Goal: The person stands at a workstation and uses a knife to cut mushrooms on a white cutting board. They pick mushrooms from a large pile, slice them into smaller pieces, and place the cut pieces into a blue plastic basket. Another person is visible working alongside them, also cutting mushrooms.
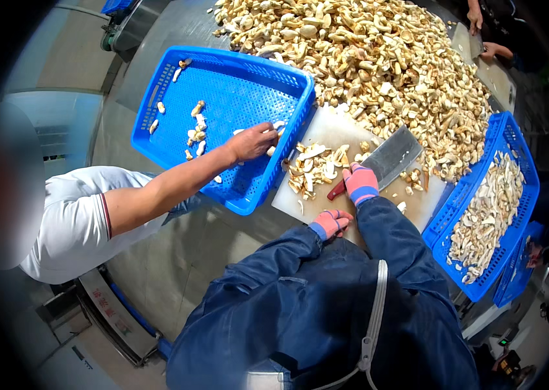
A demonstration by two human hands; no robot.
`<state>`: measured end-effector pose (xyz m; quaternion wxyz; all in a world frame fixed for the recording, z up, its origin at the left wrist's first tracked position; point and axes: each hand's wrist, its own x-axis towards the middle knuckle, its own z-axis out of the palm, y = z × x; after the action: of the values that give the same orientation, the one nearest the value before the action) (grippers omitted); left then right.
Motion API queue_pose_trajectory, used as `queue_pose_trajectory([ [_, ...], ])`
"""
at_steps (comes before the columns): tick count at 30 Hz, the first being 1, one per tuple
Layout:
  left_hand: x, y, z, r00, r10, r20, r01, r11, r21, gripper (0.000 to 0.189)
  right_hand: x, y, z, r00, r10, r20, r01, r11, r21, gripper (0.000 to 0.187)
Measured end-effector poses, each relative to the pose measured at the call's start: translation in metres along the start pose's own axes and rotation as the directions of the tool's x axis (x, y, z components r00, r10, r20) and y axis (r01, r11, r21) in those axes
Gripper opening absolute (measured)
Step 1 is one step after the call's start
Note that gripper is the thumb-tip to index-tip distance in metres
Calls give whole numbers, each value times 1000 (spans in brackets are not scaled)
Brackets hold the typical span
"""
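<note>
My right hand (361, 181), in a pink and blue knit glove, grips the red handle of a cleaver (394, 153). Its broad metal blade points up and right over a white cutting board (285, 197). Cut mushroom pieces (311, 168) lie on the board left of the cleaver, with a few small bits (413, 179) near the blade. My left hand (331, 224), gloved alike, is at the board's near edge with its fingers curled. Whether it holds anything is hidden. Beyond the board rises a large heap of whole mushrooms (377, 63).
Left stands a blue perforated crate (250, 187) with scattered mushrooms; another person's bare hand (253, 141) reaches into it. At right, a blue crate (494, 141) holds sliced mushrooms. Across the metal table (167, 29), a person's hands (475, 19) hold a knife over another board (496, 83).
</note>
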<state>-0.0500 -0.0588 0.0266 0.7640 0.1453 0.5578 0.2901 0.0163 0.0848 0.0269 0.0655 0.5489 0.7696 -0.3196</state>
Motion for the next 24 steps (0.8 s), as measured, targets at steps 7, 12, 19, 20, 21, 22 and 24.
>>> queue_pose_trajectory([
  [7, 3, 2, 4, 1000, -21, 1, 21, 1000, 2, 29, 8, 14, 12, 994, 88, -68, -88, 996, 6, 43],
  [12, 0, 2, 0, 1000, -7, -16, 7, 1000, -1, 28, 10, 25, 28, 981, 111, -160, -59, 952, 302, 32],
  [19, -6, 7, 0, 1000, -9, -17, 10, 1000, 19, 30, 5, 16, 33, 986, 113, -126, -90, 980, 180, 38],
  [20, -7, 10, 0, 999, -30, -28, 32, 998, 59, 30, 5, 17, 33, 983, 130, -130, -99, 970, 222, 35],
  [21, -7, 10, 0, 999, -25, -38, 26, 999, 31, 28, 2, 18, 31, 982, 144, -121, -111, 963, 247, 34],
  [22, -6, 9, 0, 999, -21, -45, 22, 1000, 7, 27, 0, 18, 29, 980, 162, -113, -126, 953, 274, 33],
  [24, -1, 2, -5, 999, 16, -34, -17, 999, -34, 24, -11, 12, 15, 974, 213, -82, -166, 908, 386, 31],
])
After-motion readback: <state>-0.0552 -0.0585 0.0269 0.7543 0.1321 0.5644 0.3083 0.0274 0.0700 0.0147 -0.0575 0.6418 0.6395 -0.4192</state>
